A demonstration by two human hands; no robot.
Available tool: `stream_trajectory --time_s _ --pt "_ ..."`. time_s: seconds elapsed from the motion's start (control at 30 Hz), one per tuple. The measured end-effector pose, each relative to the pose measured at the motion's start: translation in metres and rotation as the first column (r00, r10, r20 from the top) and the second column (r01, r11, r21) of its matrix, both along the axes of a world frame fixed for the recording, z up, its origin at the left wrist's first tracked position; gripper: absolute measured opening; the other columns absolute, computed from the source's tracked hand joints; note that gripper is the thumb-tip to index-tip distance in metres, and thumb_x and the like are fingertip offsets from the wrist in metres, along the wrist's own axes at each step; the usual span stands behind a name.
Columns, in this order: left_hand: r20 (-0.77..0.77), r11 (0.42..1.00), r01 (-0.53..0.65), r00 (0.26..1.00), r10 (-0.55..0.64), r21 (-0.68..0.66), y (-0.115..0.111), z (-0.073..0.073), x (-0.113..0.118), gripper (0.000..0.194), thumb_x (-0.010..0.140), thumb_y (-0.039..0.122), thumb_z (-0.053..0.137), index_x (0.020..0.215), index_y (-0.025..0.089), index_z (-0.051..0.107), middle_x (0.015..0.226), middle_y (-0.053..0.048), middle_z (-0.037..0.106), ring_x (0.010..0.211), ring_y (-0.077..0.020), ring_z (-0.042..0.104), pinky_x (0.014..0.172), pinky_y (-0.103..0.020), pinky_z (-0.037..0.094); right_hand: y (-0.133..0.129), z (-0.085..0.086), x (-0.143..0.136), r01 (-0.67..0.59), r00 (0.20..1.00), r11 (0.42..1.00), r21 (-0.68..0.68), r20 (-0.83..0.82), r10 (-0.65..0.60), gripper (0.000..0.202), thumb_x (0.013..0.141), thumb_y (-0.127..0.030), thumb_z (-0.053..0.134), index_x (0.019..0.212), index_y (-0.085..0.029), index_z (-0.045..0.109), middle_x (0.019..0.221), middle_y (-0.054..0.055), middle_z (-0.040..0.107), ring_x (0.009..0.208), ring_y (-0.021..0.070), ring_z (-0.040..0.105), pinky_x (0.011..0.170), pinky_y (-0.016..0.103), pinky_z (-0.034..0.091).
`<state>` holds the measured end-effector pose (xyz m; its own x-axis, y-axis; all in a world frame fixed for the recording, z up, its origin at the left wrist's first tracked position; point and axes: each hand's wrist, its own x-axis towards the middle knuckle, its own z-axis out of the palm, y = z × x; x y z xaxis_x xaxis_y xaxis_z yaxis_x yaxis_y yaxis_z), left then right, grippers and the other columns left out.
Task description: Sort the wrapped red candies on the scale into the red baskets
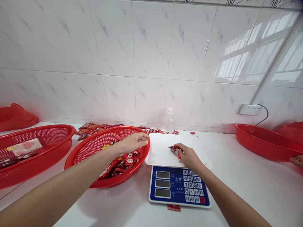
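Note:
My right hand (188, 156) is closed around small red-handled snips (174, 148), their dark pointed tip facing left. It is over the white pan (161, 148) of a weighing scale with a blue keypad panel (177, 186). My left hand (134, 142) is above the right side of a red mesh basket (78, 146), close to its rim. Its fingers are loosely bent and apart, holding nothing. Inside the basket lie several small red wrapped packets (121, 165), partly hidden by my left forearm.
Another red basket (59, 132) with packets stands at the left. Red packets (91, 130) and a clear bottle (169, 121) are along the tiled wall. At the right are a red basin (258, 142), another person's hand (297, 160) and a power socket (250, 109).

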<state>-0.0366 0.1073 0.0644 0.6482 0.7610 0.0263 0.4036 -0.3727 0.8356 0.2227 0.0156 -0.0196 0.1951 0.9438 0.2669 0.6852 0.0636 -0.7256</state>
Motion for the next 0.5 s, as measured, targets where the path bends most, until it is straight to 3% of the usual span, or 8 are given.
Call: stream_trajectory --time_s 0.1,0.17,0.27,0.37,0.43,0.5 --pt "-0.251 0.984 -0.021 0.966 0.065 0.178 0.016 -0.017 0.001 0.044 0.085 0.035 0.047 0.126 0.020 0.049 0.130 -0.007 0.055 0.118 -0.0188 0.052 0.096 -0.028 0.043 0.002 0.002 0.003 0.077 0.996 0.997 0.029 -0.055 -0.076 0.034 0.087 -0.038 0.036 0.101 -0.023 0.063 0.078 0.002 0.067 0.066 0.0177 0.059 0.061 0.029 0.043" --pt "-0.363 0.973 -0.044 0.923 0.126 0.224 0.029 -0.031 -0.011 0.054 0.082 0.034 0.048 0.132 0.016 0.043 0.136 -0.011 0.049 0.123 -0.0234 0.047 0.100 -0.032 0.039 0.004 0.002 0.005 0.118 0.989 0.991 0.062 -0.094 -0.112 0.036 0.087 -0.042 0.035 0.101 -0.022 0.062 0.078 0.002 0.066 0.067 0.0179 0.058 0.062 0.029 0.042" --pt "-0.537 0.989 -0.024 0.838 0.100 0.147 0.040 -0.048 -0.034 0.070 0.065 0.037 0.066 0.129 0.016 0.050 0.124 -0.016 0.059 0.111 -0.0340 0.056 0.092 -0.041 0.044 0.008 0.002 0.004 0.142 0.981 0.985 0.102 -0.150 -0.126 0.039 0.087 -0.045 0.033 0.101 -0.022 0.061 0.081 0.003 0.066 0.069 0.0176 0.057 0.062 0.028 0.042" --pt "-0.677 0.998 -0.004 0.735 0.048 0.066 0.040 -0.056 -0.051 0.081 0.051 0.037 0.075 0.128 0.022 0.054 0.119 -0.015 0.063 0.105 -0.0396 0.059 0.086 -0.045 0.046 0.011 0.000 -0.001 0.121 0.979 0.986 0.118 -0.178 -0.099 0.041 0.087 -0.048 0.034 0.100 -0.022 0.062 0.078 0.002 0.065 0.066 0.0170 0.056 0.061 0.028 0.041" --pt "-0.747 0.997 0.068 0.665 -0.011 0.045 0.037 -0.059 -0.055 0.081 0.049 0.036 0.075 0.127 0.027 0.055 0.123 -0.012 0.061 0.108 -0.0399 0.057 0.087 -0.046 0.045 0.011 -0.002 -0.006 0.098 0.981 0.988 0.118 -0.180 -0.075 0.041 0.086 -0.050 0.036 0.100 -0.021 0.063 0.074 0.002 0.064 0.064 0.0170 0.055 0.060 0.028 0.041" --pt "-0.759 0.984 0.158 0.650 -0.040 0.083 0.036 -0.061 -0.055 0.074 0.049 0.036 0.075 0.121 0.028 0.059 0.117 -0.009 0.064 0.102 -0.0371 0.060 0.083 -0.043 0.047 0.010 -0.004 -0.011 0.080 0.983 0.990 0.115 -0.175 -0.059 0.041 0.086 -0.050 0.037 0.101 -0.021 0.063 0.073 0.002 0.064 0.063 0.0173 0.055 0.060 0.028 0.041"
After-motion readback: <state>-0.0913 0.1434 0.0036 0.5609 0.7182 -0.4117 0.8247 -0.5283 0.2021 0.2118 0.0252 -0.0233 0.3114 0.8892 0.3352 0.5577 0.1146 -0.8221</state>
